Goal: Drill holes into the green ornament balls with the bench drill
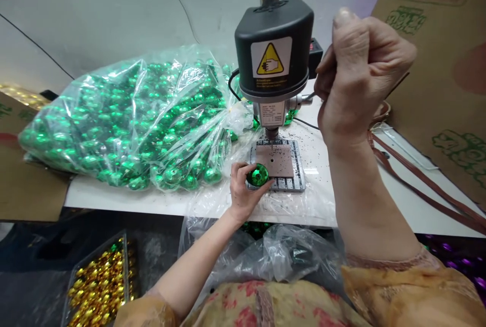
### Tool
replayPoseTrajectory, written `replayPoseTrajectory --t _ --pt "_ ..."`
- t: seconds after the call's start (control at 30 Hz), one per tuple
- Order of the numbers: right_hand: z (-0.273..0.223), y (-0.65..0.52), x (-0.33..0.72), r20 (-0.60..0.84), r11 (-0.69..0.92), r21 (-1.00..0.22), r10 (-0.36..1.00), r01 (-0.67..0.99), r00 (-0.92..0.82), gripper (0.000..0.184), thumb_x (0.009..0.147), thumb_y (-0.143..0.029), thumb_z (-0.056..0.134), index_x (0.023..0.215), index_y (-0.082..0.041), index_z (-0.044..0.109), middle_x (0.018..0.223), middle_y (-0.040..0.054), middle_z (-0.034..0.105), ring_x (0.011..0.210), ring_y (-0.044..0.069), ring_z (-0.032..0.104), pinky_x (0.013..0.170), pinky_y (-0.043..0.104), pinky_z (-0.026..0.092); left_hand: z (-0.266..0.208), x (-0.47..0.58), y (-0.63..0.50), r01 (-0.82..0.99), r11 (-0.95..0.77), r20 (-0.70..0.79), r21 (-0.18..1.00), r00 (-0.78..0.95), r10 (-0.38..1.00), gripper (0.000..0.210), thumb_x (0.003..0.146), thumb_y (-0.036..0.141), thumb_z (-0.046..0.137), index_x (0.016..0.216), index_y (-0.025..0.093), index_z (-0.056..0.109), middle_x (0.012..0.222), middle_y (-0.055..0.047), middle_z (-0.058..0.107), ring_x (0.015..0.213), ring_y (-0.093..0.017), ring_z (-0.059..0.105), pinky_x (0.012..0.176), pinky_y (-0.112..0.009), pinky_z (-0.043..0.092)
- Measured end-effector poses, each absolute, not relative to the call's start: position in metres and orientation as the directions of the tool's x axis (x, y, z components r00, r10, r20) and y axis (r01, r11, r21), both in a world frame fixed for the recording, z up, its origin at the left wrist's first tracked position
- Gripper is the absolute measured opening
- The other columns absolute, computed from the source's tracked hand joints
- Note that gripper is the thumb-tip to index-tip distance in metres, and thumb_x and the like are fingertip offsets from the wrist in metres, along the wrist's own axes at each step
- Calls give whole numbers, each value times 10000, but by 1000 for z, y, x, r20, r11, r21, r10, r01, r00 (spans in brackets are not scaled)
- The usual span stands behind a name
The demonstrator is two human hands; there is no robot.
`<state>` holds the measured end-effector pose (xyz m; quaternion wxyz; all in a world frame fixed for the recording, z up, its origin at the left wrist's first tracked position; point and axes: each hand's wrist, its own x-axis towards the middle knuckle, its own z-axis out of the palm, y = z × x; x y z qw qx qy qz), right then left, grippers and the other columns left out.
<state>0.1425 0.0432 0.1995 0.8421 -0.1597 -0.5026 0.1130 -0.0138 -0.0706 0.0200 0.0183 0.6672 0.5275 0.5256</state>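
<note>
A shiny green faceted ball (259,175) is pinched between the thumb and fingers of my left hand (241,190), at the front left of the drill press base plate (298,167). Over the plate lies a brown board (261,156) with a dark hole in it. The black-headed drill press (273,28) stands upright behind, its chuck (272,133) above the board and apart from the ball. Raised at the right of the machine, my right hand (357,69) is closed in a fist around the end of the feed lever (307,99), mostly hidden by the fingers.
A large clear bag (125,109) of green balls lies left of the press. Dark shavings litter the white table (152,200). Below its front edge hangs a clear plastic bag (284,248). Gold balls fill a crate (126,261) lower left. Brown straps (413,180) and a cardboard box (444,53) are right.
</note>
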Motion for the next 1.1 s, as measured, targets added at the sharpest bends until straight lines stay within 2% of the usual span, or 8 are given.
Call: replayPoseTrajectory --t 0.13,0.3,0.5,0.6,0.7,0.83,1.0,1.1 --pt "200 43 142 798 914 -405 368 -28 477 431 843 -289 664 461 -196 487 384 -74 363 321 37 277 402 257 274 30 -17 -80 697 -454 707 556 -109 699 450 749 420 808 1092 237 582 1015 -60 561 993 -224 591 882 -383 515" --pt "198 48 144 781 901 -434 373 6 500 504 707 -603 662 442 -223 464 364 -74 339 300 47 254 352 288 237 32 -34 -106 676 -548 684 493 89 724 449 785 421 774 1160 254 594 1030 -69 582 975 -218 622 831 -358 539" --pt "194 53 148 790 887 -461 392 35 471 484 787 -518 667 454 -229 469 357 -69 357 312 45 275 362 275 254 -7 -51 -181 675 -674 275 301 616 739 440 829 526 667 1222 336 608 942 -73 680 790 -253 686 654 -377 570" --pt "193 51 148 779 894 -448 396 -10 487 485 762 -517 707 448 -221 488 359 -52 383 331 52 293 382 287 251 -20 -54 -200 741 -634 215 221 597 773 436 824 428 681 1245 357 592 1127 -116 704 884 -306 712 714 -443 598" --pt "192 45 147 768 884 -467 417 -21 486 492 788 -490 703 448 -206 490 364 -54 372 351 51 303 408 278 254 -8 -58 -181 710 -674 411 205 562 718 412 868 267 607 1271 338 557 1114 -106 712 853 -271 710 699 -432 603" --pt "192 33 144 755 865 -501 449 -22 478 444 901 -332 605 500 -179 490 427 -67 369 387 35 300 459 251 255 28 -68 -96 742 -653 646 155 424 635 320 906 74 464 1185 190 569 1013 -100 687 966 -228 665 826 -389 577" --pt "192 28 143 745 838 -546 489 -6 454 441 915 -341 584 513 -193 479 455 -62 382 417 46 316 475 262 272 36 -85 37 905 -358 500 228 206 841 206 941 84 474 1059 125 637 1011 -110 654 977 -217 632 881 -379 553" --pt "190 30 144 744 830 -558 497 5 446 443 911 -372 590 513 -207 484 465 -48 401 435 61 330 471 279 270 19 -91 88 917 -285 477 279 125 870 257 952 282 586 1156 128 618 1159 -107 639 1019 -207 641 885 -406 567"
